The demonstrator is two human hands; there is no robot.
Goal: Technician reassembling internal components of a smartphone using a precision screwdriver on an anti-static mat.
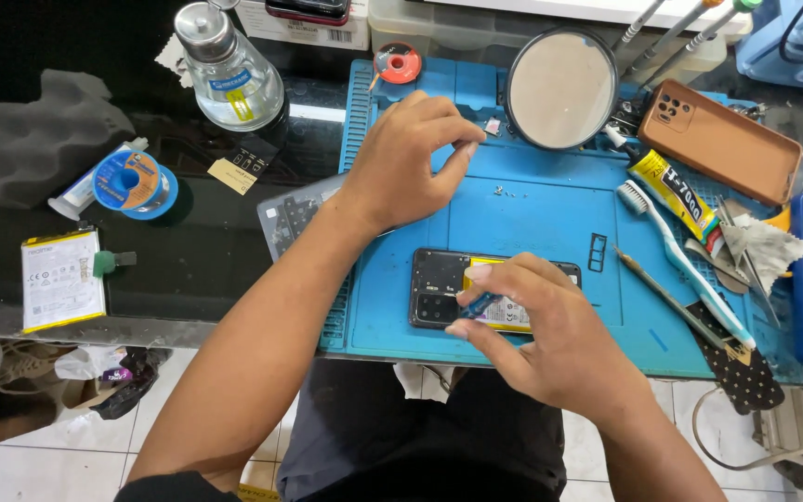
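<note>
My right hand [550, 325] was over the open phone [439, 286] that lay flat on the blue mat [550, 209], near the front edge of the desk [197, 270]. My thumb and finger were pinched shut on a small blue tool [481, 304], and its tip touched the yellow battery [504, 316] inside the phone. I thought the phone was thin, stiff and easy to break inside, so holding it by its edges seemed best. The tool looked light and a bit slippery. My left hand [415, 158] was further back on the mat, with its fingers curled together by some tiny bits; I could not tell if it held one. A few little screws [506, 192] lay loose on the mat nearby. A clear bottle [230, 70] with a metal top stood at the back, and it looked like it had clear liquid in it.
</note>
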